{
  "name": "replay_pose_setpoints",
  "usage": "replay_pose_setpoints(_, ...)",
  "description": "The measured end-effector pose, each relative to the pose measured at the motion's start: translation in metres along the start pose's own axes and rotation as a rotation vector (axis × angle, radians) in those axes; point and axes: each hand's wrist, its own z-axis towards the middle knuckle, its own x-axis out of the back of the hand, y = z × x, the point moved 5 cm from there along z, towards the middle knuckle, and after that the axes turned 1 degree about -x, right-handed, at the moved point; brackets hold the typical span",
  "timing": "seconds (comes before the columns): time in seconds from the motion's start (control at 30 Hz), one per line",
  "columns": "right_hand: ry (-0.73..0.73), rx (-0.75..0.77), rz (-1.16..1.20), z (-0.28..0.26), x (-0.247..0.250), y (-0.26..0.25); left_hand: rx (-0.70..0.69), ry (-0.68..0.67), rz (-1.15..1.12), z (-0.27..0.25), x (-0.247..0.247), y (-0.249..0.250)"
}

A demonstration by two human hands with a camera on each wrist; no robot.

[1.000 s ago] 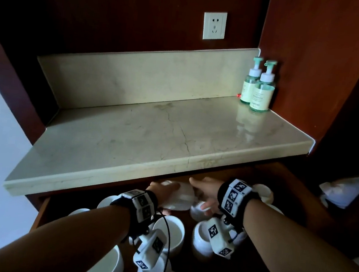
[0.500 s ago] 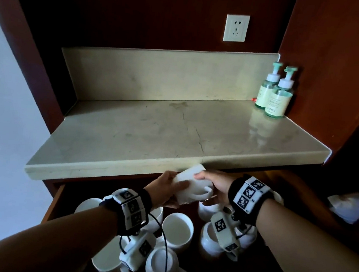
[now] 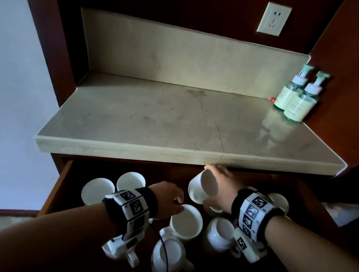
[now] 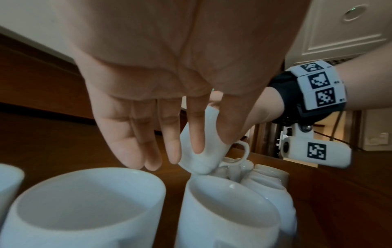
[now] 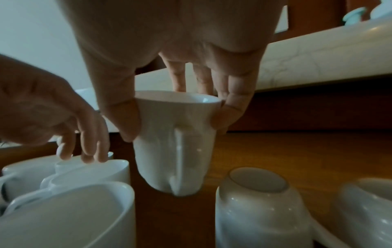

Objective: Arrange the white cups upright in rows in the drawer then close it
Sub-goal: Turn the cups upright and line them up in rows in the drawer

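Note:
The wooden drawer (image 3: 58, 186) stands pulled out under the counter, with several white cups in it. My right hand (image 3: 214, 185) (image 5: 176, 117) grips one white cup (image 3: 201, 190) (image 5: 176, 144) by its rim between thumb and fingers. That cup is mouth-up, slightly tilted, just above the drawer floor near the back. My left hand (image 3: 173, 198) (image 4: 148, 157) holds nothing; its straight fingers hang at the rim of an upright cup (image 3: 186, 223) (image 4: 84, 201). Two more upright cups (image 3: 97, 190) sit at the left. A cup (image 3: 219, 233) (image 5: 254, 201) shows its base, tipped over.
The marble counter (image 3: 172, 152) overhangs the back of the drawer, close above my right hand. Two green pump bottles (image 3: 295, 99) stand at its back right. Another overturned cup (image 3: 168, 256) lies near the drawer front. Bare wooden floor (image 5: 275, 151) shows right of the held cup.
Both hands held the cup up at the counter edge. Now my left hand has let go and dropped toward the upright cup, and my right hand has lowered the cup mouth-up into the drawer.

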Motion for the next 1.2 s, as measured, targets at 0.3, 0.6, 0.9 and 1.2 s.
replay_pose_setpoints(0.3,-0.098,0.068,-0.24,0.015,-0.027,-0.011,-0.028,-0.097,0.044,0.001,-0.015,0.01)
replay_pose_setpoints(0.6,-0.321,0.203,-0.423,0.054,-0.057,-0.013,0.228,-0.069,0.103,-0.007,-0.015,0.012)
replay_pose_setpoints(0.9,-0.426,0.279,-0.417,0.073,-0.066,-0.011,0.513,-0.122,0.168,-0.039,-0.019,0.011)
replay_pose_setpoints(1.2,-0.424,0.262,-0.417,0.057,-0.059,-0.006,0.474,-0.477,0.24,-0.019,-0.041,0.021)
